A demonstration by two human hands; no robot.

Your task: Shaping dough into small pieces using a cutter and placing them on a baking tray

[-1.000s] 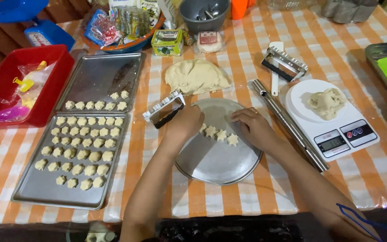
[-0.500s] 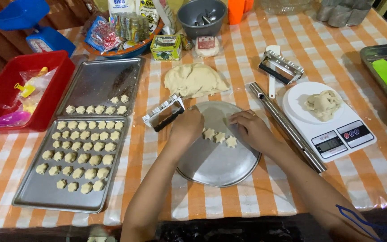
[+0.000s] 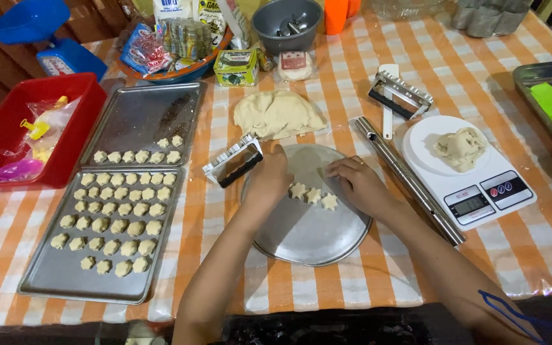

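Left hand (image 3: 269, 179) curled beside star cookies (image 3: 314, 195), right hand (image 3: 359, 185) loosely open, round tray (image 3: 308, 236)

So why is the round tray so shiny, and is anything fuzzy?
Head view: the round tray mirrors the light overhead, a soft glare; hands cast faint shadows; cookies look sharp; the far table edge bends slightly, from the wide lens.
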